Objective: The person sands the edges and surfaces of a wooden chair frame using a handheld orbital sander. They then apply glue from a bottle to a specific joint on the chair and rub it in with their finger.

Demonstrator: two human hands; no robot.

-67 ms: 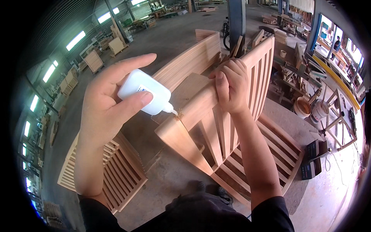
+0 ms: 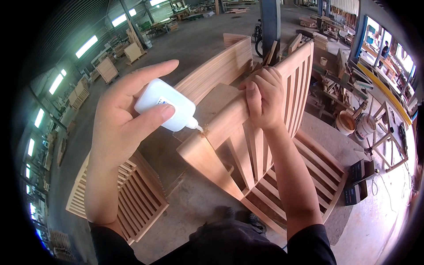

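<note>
- While the left hand pinches a white glue bottle between thumb and curled fingers, forefinger extended above it, the nozzle touches the corner joint of the slatted wooden chair frame, just right of that hand.
- The right hand is closed over the frame's curved top rail, fingers wrapped, thumb pressed on the near face, steadying it.
- Step in hand, as judged: glue application at the rail-to-post joint; a small bead shows at the tip.
- Next move likely calls for a light, even squeeze with the nozzle kept on the seam and the right-hand grip held firm.
- A second slatted frame lies below the left forearm, on the concrete floor.
</note>
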